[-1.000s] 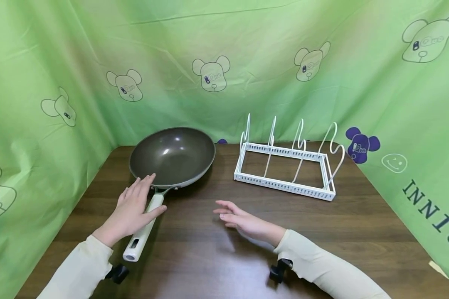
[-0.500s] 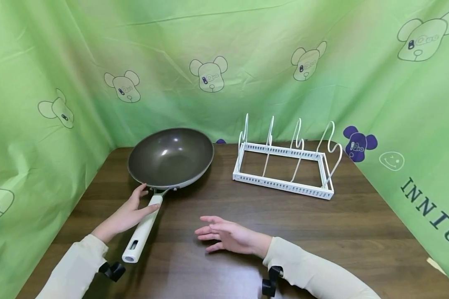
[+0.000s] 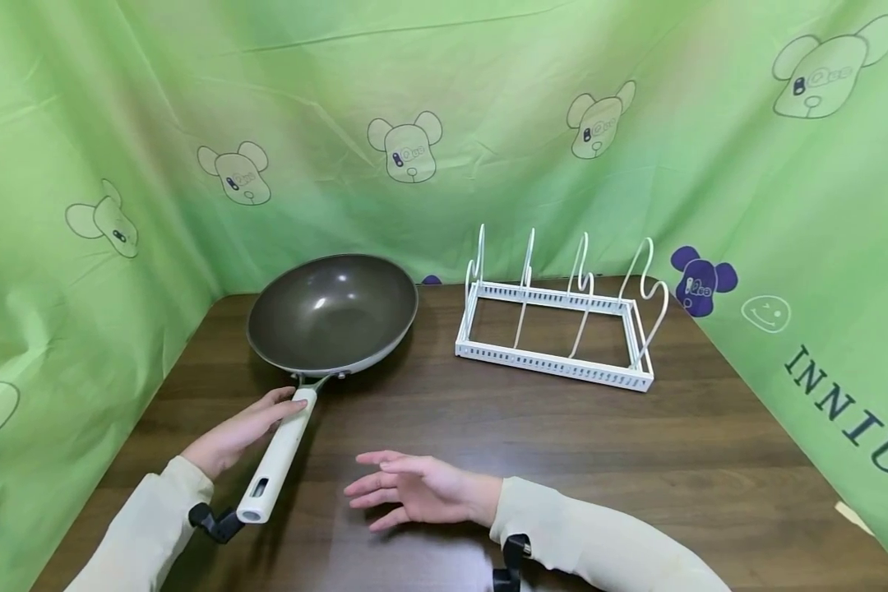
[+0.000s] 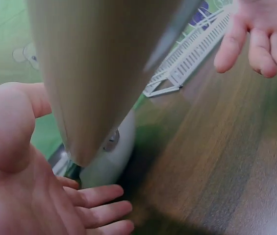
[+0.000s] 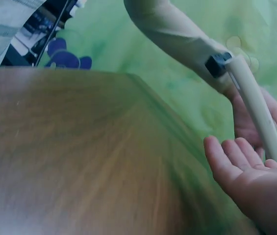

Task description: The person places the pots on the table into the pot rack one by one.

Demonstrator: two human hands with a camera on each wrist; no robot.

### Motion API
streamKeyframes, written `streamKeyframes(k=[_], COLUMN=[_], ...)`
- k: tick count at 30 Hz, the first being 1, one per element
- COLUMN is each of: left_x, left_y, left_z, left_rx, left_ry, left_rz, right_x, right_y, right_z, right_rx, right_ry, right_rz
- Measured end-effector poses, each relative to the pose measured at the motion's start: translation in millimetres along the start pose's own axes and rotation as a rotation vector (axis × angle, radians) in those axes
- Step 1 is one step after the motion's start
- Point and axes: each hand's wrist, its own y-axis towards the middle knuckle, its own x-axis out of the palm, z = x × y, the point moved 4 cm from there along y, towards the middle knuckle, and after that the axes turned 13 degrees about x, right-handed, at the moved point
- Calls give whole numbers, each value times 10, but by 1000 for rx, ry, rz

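Note:
A dark, deep frying pan (image 3: 333, 316) sits at the back left of the table, its long cream handle (image 3: 279, 456) slanting toward the front. My left hand (image 3: 237, 432) is at the upper part of the handle, thumb across its top. In the left wrist view the fingers (image 4: 101, 215) stretch out loosely beneath the handle, not wrapped around it. My right hand (image 3: 429, 491) hovers above the table right of the handle, fingers spread and loosely bent, holding nothing. The right wrist view shows that same palm (image 5: 256, 191) turned up near the handle.
A white metal pot rack (image 3: 551, 367) with upright wire dividers stands at the back right. A green printed cloth (image 3: 503, 74) hangs behind and at both sides of the brown wooden table (image 3: 710, 460). Black camera mounts (image 3: 215, 523) are strapped at the sleeves.
My left hand has come down from above the handle, bringing its fingers under it and its thumb over it. My right hand has moved left and toward the front. The pan stays put.

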Motion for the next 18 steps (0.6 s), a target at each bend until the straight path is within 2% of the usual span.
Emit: streamKeyframes(k=[4,7,13,18], left_x=[13,23,28,55], left_y=[42,74,107,111], left_z=[-60,-93,-147,-86], left_rx=[37,68,55,59], left_ry=[-169,-303,-486,-648], left_rz=[-57,-109,-155,-198], right_x=[104,185,356,448], right_y=[104,196,392,538], right_z=[2,1,12,-10], right_rx=[4,24,79,80], right_ry=[27,47,124,159], right_rz=[-63,-81,-92,-105])
